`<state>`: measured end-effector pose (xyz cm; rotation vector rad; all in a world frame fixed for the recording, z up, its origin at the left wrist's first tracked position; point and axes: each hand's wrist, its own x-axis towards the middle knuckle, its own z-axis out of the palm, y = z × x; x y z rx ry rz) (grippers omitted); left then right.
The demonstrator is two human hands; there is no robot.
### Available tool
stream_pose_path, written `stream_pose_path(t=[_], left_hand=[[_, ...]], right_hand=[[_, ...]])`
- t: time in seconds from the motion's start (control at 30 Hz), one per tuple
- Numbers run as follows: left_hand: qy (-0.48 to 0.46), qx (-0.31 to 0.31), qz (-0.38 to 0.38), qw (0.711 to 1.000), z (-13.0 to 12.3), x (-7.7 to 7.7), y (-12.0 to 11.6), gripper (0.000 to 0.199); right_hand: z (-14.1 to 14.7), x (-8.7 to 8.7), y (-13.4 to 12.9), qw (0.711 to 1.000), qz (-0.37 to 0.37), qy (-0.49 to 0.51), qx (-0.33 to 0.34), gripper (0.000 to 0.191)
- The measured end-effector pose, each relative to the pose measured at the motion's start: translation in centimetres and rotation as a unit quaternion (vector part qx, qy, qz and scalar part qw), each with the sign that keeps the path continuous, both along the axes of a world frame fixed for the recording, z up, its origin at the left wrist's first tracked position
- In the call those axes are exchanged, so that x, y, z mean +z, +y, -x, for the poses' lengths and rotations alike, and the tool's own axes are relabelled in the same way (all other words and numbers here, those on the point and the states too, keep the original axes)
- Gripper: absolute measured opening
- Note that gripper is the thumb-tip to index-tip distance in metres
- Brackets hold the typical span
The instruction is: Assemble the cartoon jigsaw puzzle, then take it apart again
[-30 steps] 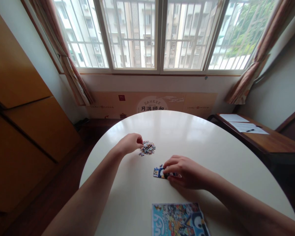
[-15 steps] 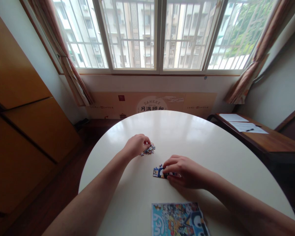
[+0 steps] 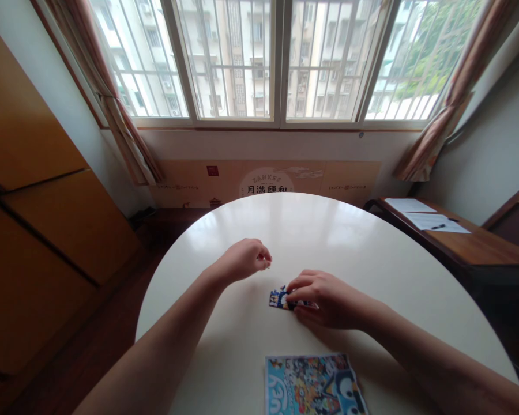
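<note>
My left hand (image 3: 247,258) is held over the middle of the table, thumb and fingers closed in a pinch. A tiny bit of a puzzle piece (image 3: 269,266) shows at the fingertips. The heap of loose pieces is not visible now, perhaps behind this hand. My right hand (image 3: 322,297) rests with bent, spread fingers on a partly joined strip of jigsaw puzzle (image 3: 278,299), dark blue and colourful. Its palm and fingers cover the strip's right part. Nearer to me lies a bright picture sheet (image 3: 313,385) with cartoon figures, cut off by the lower edge.
The round white table (image 3: 225,351) fills the middle of the view. A wooden side desk (image 3: 497,245) with papers (image 3: 435,222) stands at the right. Orange-brown cabinets (image 3: 47,230) are on the left, and barred windows (image 3: 233,63) lie ahead.
My left hand has shifted slightly right, its fingertips drawn together. The heap of pieces seen by its fingers before is out of sight. My right hand stays on the puzzle strip.
</note>
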<state>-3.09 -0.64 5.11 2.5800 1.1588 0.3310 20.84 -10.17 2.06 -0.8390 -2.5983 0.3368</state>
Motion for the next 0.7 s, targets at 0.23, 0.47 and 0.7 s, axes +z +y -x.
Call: stream_pose_path(t=[0.23, 0.47, 0.7], left_hand=[[0.071, -0.092, 0.021, 0.993, -1.2, 0.7, -2.0, 0.019], [0.109, -0.055, 0.016, 0.992, -2.3, 0.6, -3.1, 0.016], [0.113, 0.007, 0.081, 0.99, -2.9, 0.5, -3.2, 0.019]], right_hand=[[-0.4, -0.3, 0.6, 1.0, -0.017, 0.002, -0.016, 0.022], [-0.4, -0.7, 0.9, 0.999, -0.018, 0.004, -0.05, 0.023], [-0.4, -0.9, 0.9, 0.998, -0.018, 0.005, -0.06, 0.023]])
